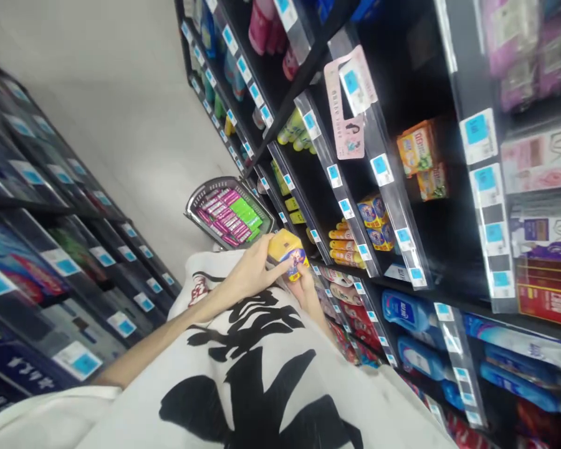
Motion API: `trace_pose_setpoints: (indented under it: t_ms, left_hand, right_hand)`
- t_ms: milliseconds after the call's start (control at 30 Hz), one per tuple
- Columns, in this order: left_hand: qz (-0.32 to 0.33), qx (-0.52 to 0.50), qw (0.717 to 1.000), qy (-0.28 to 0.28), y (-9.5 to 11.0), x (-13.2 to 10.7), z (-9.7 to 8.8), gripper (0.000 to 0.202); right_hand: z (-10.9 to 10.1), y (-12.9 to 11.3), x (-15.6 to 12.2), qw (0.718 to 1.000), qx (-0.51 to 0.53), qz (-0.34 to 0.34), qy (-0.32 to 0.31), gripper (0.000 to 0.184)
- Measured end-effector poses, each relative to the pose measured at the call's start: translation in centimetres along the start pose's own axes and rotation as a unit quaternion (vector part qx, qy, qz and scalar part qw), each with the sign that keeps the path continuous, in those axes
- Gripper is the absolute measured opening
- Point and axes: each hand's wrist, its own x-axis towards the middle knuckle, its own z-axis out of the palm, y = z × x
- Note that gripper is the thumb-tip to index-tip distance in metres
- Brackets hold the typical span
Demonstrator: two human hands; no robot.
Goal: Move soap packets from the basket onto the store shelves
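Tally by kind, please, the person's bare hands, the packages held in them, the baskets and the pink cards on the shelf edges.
Left hand and right hand: 2
Yellow package: 1
Basket: 1
Pink card: 1
Total: 5

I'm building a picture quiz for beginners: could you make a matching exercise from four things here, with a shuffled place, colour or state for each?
1. yellow package
2. basket
3. sign
4. shirt

A. pink, on a shelf edge
B. white with black print
C. held by left hand and right hand
D. contains magenta and green packs

Pairs: 1-C, 2-D, 3-A, 4-B
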Motion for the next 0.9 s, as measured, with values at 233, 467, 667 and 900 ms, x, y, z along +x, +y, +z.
trace_pose_setpoints:
  t_ms: [233,467,667,900]
  left_hand:
    - [0.032,0.102,0.978,-0.180,-2.4,-1.1,0.1,0.078]
    - [0.034,0.155,0.944,-0.289,-4.9,-2.0,0.6,0.061]
    - [0.019,0.260,0.930,-0.259,-6.2,-2.0,-0.7,0.062]
    - [0.005,0.209,0.943,-0.258,-8.6,-2.6,-1.6,0.063]
  right_hand:
    - [-3.2,-1.5,-1.6,0.984,-0.086,-0.058,0.144,0.066]
    - [-10.8,-7.8,-1.8,0.869,-0.247,-0.261,0.340,0.046]
    - [-16.2,-11.6,-1.6,0.755,-0.151,-0.384,0.510,0.037]
    - [-18.6,-14.8,-1.7,0.671,-0.147,-0.437,0.580,0.037]
